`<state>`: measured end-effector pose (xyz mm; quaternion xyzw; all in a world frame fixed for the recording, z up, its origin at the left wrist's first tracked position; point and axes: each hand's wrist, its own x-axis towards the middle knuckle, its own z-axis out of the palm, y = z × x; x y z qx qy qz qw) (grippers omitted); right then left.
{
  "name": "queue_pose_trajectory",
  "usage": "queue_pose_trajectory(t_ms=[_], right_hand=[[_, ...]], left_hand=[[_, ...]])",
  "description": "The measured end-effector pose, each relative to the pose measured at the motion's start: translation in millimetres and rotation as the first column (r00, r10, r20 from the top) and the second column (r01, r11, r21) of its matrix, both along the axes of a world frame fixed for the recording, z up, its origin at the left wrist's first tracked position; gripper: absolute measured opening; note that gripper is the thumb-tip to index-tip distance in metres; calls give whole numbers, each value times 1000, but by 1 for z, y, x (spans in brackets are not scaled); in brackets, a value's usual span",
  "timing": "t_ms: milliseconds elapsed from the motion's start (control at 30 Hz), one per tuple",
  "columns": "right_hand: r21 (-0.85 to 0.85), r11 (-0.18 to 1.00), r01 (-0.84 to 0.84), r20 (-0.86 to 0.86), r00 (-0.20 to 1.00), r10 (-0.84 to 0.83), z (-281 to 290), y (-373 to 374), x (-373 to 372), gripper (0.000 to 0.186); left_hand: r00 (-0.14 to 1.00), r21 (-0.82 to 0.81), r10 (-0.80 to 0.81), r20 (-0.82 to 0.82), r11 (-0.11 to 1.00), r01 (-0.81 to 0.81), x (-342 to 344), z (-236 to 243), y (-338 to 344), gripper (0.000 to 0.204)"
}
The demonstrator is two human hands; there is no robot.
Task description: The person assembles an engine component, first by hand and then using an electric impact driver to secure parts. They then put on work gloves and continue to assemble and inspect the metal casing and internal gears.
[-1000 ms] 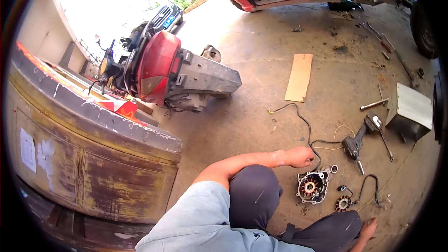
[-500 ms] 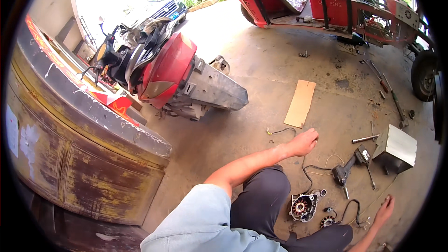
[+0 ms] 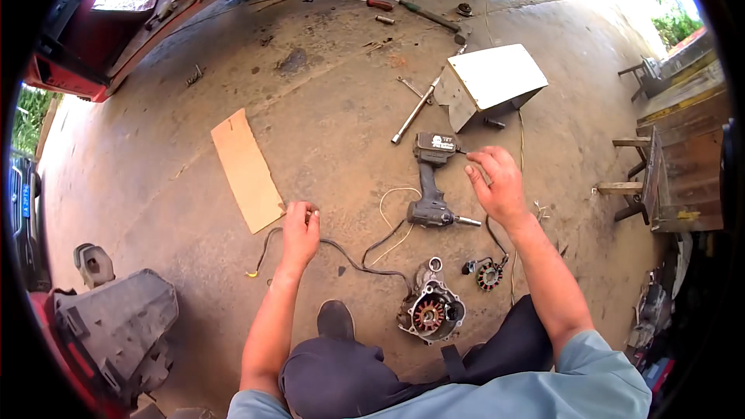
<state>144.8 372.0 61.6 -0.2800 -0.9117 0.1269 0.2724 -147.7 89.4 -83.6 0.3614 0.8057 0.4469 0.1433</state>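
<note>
My left hand (image 3: 300, 234) is raised beside the lower corner of a cardboard strip (image 3: 247, 171), its fingers curled in; whatever they may hold is hidden. My right hand (image 3: 498, 186) is over the floor, thumb and forefinger apart, fingertips close to a thin dark rod (image 3: 461, 153) at the battery end of a black cordless impact wrench (image 3: 428, 186). Whether they touch the rod I cannot tell. Before my knees lies a metal engine cover (image 3: 431, 310) with a copper-wound stator inside, a black cable running from it. To its right is a loose stator (image 3: 488, 276) with a cable.
A metal box (image 3: 497, 81) stands beyond the impact wrench, with a long socket bar (image 3: 415, 116) against it. Farther off lie a hammer (image 3: 427, 15) and a red-handled screwdriver (image 3: 379, 5). A red vehicle (image 3: 116, 39) stands far left, motorcycle bodywork (image 3: 116, 334) near left, wooden furniture (image 3: 683, 163) right.
My view has swung to the right, bringing the tools toward the middle. My right hand has moved from beside the loose stator up to the impact wrench's battery end. My left hand stays curled.
</note>
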Motion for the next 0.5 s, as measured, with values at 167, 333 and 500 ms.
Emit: queue_pose_trajectory(t_ms=[167,333,500], right_hand=[[209,974,89,159,980,-124,-11,131,-75,46],[59,957,285,401,871,-284,-88,210,-123,71],[190,943,272,529,781,-332,-94,188,-121,95]], left_hand=[[975,48,-88,206,996,80,-16,-44,67,14],[964,41,-245,106,969,242,-25,-46,115,22],[995,3,-79,61,997,79,-32,-55,57,23]])
